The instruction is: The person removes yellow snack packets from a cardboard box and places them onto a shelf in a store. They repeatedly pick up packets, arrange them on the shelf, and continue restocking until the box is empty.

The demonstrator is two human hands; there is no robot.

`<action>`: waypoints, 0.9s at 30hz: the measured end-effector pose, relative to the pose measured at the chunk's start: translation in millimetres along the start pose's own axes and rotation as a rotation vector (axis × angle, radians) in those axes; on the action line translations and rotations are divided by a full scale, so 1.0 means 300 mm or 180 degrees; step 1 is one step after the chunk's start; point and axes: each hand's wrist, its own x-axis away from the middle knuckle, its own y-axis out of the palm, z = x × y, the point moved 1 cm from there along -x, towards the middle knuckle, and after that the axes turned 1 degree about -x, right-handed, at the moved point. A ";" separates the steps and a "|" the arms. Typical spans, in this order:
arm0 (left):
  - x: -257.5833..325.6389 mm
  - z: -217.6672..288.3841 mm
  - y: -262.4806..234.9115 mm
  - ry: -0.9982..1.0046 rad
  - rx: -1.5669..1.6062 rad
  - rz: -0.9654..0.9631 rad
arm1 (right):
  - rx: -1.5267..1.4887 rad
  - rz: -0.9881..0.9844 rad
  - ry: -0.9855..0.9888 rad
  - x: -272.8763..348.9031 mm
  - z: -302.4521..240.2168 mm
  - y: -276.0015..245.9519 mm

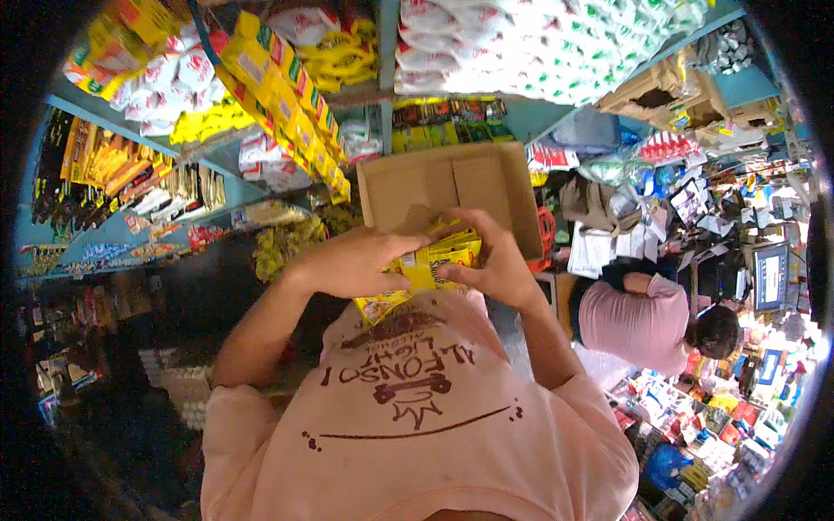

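Note:
A small stack of yellow packets is held in front of my chest, between both hands. My left hand is closed on the stack's left side, thumb on the near face and fingers over the top. My right hand grips the right side, with its thumb pressed on the front and its fingers curled behind. One packet hangs lower, under my left hand. Just beyond my hands is an open cardboard box; my fingers hide part of its near side.
Shelves ahead hold white packets and dark-and-yellow packs. A strip of yellow sachets hangs at the upper left. To the right, a person in a pink shirt is near a monitor and crowded goods.

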 end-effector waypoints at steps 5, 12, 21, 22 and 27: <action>0.059 -0.018 0.101 -0.0390 0.0341 -0.0170 | 0.0250 -0.0072 0.0698 0.099 -0.061 0.115; 0.099 -0.040 0.186 -0.0131 0.1101 0.0884 | -0.1397 -0.0325 0.1397 0.114 0.061 0.092; 0.103 -0.040 0.145 -0.0260 0.0426 0.0683 | 0.0021 -0.0570 0.0006 0.062 0.051 0.017; 0.099 -0.030 0.139 -0.0293 0.0346 0.0572 | 0.0209 -0.0662 -0.0101 0.044 0.019 0.002; 0.101 0.008 0.098 -0.0003 0.0224 0.0162 | 0.1089 -0.1104 -0.0450 -0.007 -0.098 -0.046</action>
